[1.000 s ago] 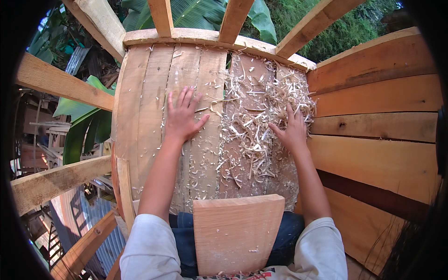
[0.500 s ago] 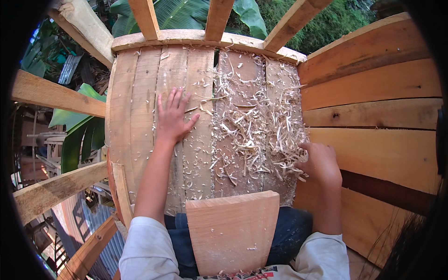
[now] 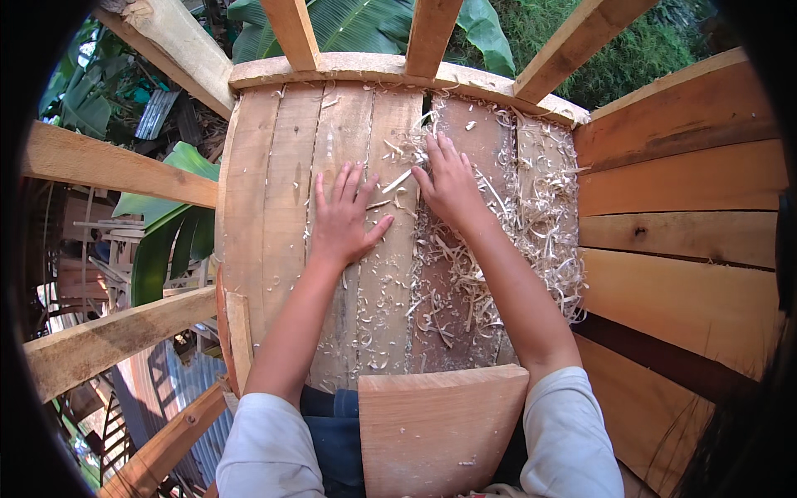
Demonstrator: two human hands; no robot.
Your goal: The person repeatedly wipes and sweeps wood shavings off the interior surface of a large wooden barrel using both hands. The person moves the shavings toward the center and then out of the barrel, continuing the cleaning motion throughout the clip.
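My left hand (image 3: 342, 224) lies on the plank floor (image 3: 286, 199) with its fingers spread, and nothing is in it. Farther up and to the right, my right hand (image 3: 452, 184) stretches its fingers out over the planks among loose wood shavings (image 3: 407, 148); its palm side is hidden. A denser heap of curled shavings (image 3: 548, 216) covers the boards to the right of my right forearm. A flat, smooth wooden board (image 3: 440, 427) leans upright at my lap, between my two arms.
Upright wooden slats (image 3: 290, 33) rise from a curved rail (image 3: 365, 64) at the far edge, and more stand on the left. A wall of horizontal planks (image 3: 681, 178) closes the right side. Large green leaves (image 3: 357, 25) and corrugated sheets (image 3: 195, 390) lie beyond the slats.
My right hand has moved from the right edge of the shavings up and left, and some shavings have shifted with it. My left hand stays flat on the planks. The view has shifted slightly.
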